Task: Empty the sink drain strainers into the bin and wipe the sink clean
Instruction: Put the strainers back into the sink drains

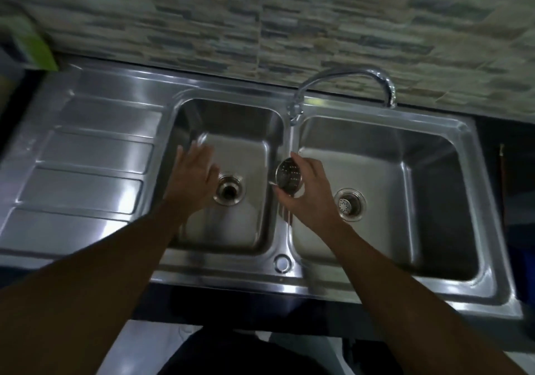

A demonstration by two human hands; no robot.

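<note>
A steel double sink [285, 261] fills the view. My right hand [308, 193] is shut on a perforated metal drain strainer [289, 175], tilted on its side above the divider between the two basins. The left basin's drain hole [229, 193] stands bare, with no strainer in it. My left hand [192, 176] hovers open over the left basin, fingers spread, just left of that drain hole. In the right basin a second strainer [349, 203] sits in its drain. No bin is in view.
A curved chrome tap [347, 79] arches over the divider from the back rim. A ribbed steel draining board [86, 160] lies to the left. A green box [31, 47] stands at the far left against the stone-tiled wall. Dark counter edges the sink's right side.
</note>
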